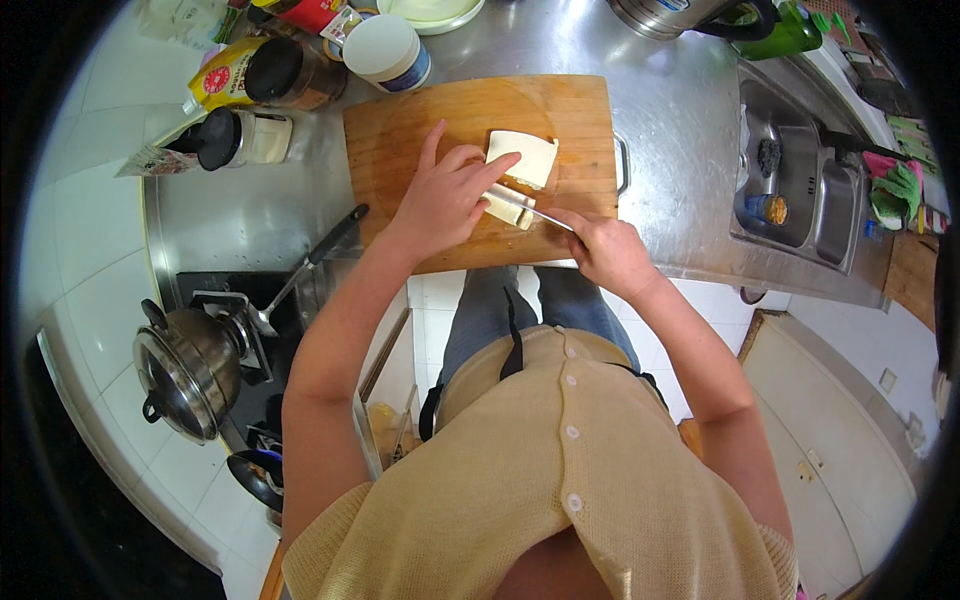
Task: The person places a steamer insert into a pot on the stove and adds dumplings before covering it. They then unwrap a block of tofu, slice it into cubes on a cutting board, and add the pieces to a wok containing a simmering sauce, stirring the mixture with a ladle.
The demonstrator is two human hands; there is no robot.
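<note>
A white block of what looks like tofu (525, 156) lies on a wooden cutting board (577, 105). Just nearer to me is a cut strip (504, 210) of the same food, with a narrow piece at its right end. My right hand (613, 251) grips a knife (536, 211), its handle mostly hidden in the fist. The thin blade slants up and left along the strip. With fingers spread, my left hand (450, 191) hovers at the left ends of the pieces. Its index finger reaches over the block's lower edge; whether it touches is unclear.
Jars and packets, including a white tub (386, 52), stand behind the board's left corner. A spatula (315, 255) lies by the stove, where a lidded steel pot (184, 371) sits. At right are a steel kettle (652, 15) and a double sink (795, 172).
</note>
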